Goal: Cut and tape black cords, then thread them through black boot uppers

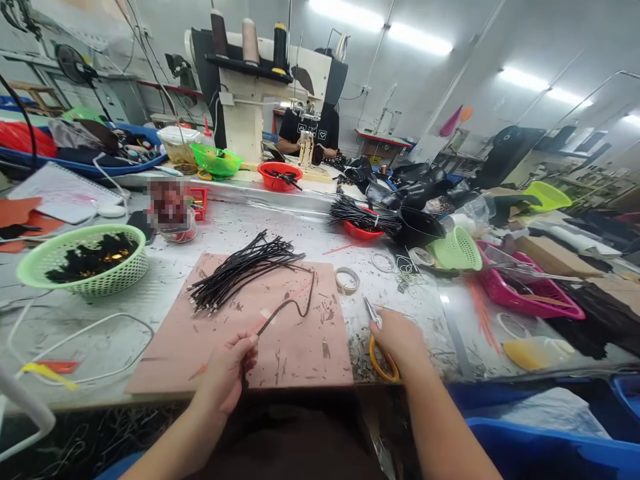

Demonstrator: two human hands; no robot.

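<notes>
My left hand is closed in a pinch on a thin black cord, which curves over the pink board towards the right. On the board's upper part lies a loose bundle of black cords with pale tips at their near ends. My right hand is wrapped over a pair of scissors at the right of the board. The scissors' blades point away from me, and their yellow-orange handle loops show below the hand. My right fingers are partly hidden behind the back of the hand.
A tape roll lies at the board's right edge. A green basket of black pieces stands left. Behind are a red bowl under black strands and a sewing machine, with a person beyond it. A magenta basket stands right.
</notes>
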